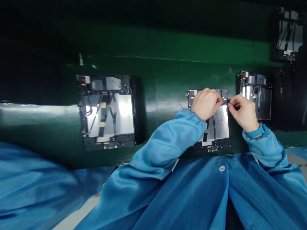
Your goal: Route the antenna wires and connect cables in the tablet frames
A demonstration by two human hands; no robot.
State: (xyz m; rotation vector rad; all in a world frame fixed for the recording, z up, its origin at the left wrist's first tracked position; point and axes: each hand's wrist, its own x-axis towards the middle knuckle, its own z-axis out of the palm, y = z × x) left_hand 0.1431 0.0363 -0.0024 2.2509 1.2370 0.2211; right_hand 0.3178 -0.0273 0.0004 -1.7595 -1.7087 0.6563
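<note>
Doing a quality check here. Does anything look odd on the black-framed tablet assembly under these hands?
A thin pale wire sticks out past the left edge of the black-framed tablet assembly, beside the left hand, over the green mat. It looks odd because the other cables lie inside the frame.

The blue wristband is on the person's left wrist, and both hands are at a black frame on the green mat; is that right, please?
No: the head view shows the blue wristband on the right wrist. The left hand and right hand are at the black frame on the green mat.
</note>
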